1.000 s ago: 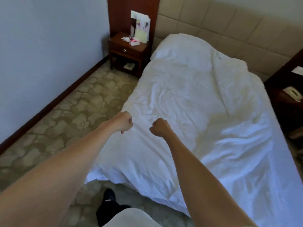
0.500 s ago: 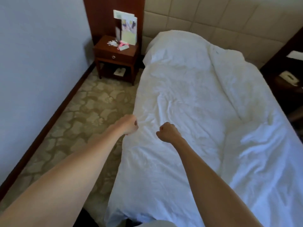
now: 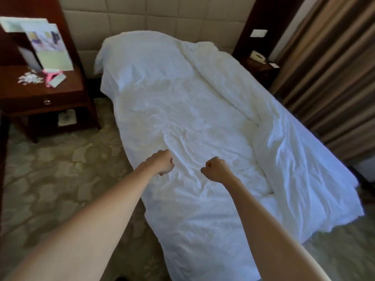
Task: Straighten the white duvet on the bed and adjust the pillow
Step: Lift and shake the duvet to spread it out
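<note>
So the duvet (image 3: 182,118) is lying spread over the bed, rumpled down the middle, with a thick fold running along the right side and the far end humped up against the headboard (image 3: 162,15). Both arms are being held out over it: the left hand (image 3: 163,162) and the right hand (image 3: 216,169) are curled into fists, apart from each other, with no cloth visibly gripped in either. The pillow can't be made out, probably it's being hidden under that hump. Looks like the straightening step is only being lined up. Next, an edge probably needs to be grabbed and pulled flat.
</note>
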### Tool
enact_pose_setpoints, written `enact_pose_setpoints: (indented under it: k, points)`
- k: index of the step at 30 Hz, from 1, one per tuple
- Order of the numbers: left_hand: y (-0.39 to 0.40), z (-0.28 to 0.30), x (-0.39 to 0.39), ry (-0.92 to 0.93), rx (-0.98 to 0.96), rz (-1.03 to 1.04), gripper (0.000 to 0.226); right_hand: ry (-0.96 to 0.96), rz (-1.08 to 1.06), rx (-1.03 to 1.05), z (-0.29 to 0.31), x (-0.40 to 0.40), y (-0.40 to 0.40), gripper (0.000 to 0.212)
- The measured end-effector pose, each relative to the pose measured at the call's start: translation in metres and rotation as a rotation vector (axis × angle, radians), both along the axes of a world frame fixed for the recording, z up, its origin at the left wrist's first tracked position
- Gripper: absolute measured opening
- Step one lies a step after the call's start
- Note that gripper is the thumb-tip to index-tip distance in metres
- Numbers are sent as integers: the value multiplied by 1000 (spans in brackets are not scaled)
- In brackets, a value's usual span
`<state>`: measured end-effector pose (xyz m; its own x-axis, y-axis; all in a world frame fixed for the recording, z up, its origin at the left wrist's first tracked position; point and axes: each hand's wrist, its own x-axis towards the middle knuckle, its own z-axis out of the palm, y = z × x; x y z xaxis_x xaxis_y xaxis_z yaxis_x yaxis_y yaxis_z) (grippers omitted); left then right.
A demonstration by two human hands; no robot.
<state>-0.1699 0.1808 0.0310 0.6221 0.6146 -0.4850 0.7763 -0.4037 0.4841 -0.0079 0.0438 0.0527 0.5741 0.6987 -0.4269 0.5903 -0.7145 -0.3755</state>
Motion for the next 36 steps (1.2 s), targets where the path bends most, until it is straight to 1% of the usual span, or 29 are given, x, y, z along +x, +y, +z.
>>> enact_pose_setpoints:
  k: [6, 9, 12, 14, 17, 21, 25, 28, 33, 36]
  points:
    - [80, 12, 12, -85, -14, -133, 18, -41, -163, 62, 23, -11, 50, 43]
    - [110, 11, 32, -104, -25, -199, 17, -107, -244, 88, 23, -1, 68, 44]
    - [150, 10, 49, -102, -19, -261, 16, -153, -270, 72, 16, 12, 103, 43]
    - [188, 11, 57, -77, -14, -263, 17, -124, -268, 89, 8, 22, 146, 44]
    - [265, 13, 64, -34, 25, -227, 20, -84, -250, 176, -4, 38, 232, 46]
    - [376, 27, 75, 16, 92, -172, 20, -16, -201, 227, 3, 57, 349, 42]
    - [465, 42, 103, -11, 122, -155, 20, 6, -205, 233, 18, 85, 438, 43]
    - [522, 37, 132, -45, 121, -172, 21, -18, -253, 224, 16, 110, 486, 43]
    - [609, 0, 176, -22, 71, -321, 19, -31, -379, 122, -1, 138, 546, 38]
    - [661, -10, 201, -8, 69, -432, 18, -43, -507, 114, 4, 147, 581, 35]
